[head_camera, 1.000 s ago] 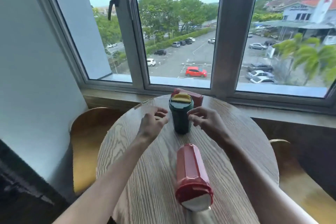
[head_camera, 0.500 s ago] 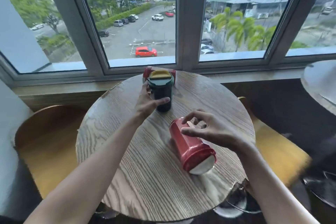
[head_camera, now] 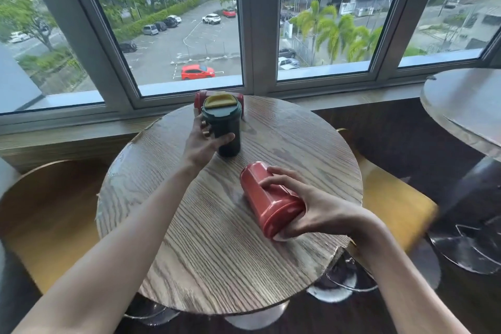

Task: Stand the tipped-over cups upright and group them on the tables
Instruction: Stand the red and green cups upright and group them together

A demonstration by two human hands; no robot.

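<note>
A dark green cup (head_camera: pixel 225 130) with a yellow lid stands upright near the far edge of the round wooden table (head_camera: pixel 206 238). My left hand (head_camera: pixel 202 141) wraps its side, thumb across the front. A red cup (head_camera: pixel 267 202) lies on its side at the table's right, base pointing away from me. My right hand (head_camera: pixel 311 205) grips it around the lid end. Another red cup (head_camera: pixel 199 97) lies tipped over behind the green one, mostly hidden.
Window panes and a sill run along the far side. Wooden chairs stand at the left (head_camera: pixel 46 214) and right (head_camera: pixel 390 203) of the table. A second round table (head_camera: pixel 461 106) is at the right edge. Metal table bases show on the dark floor.
My right hand dropped from the green cup to the lying red cup and closed around it. My left hand took hold of the green cup. The view swung right.
</note>
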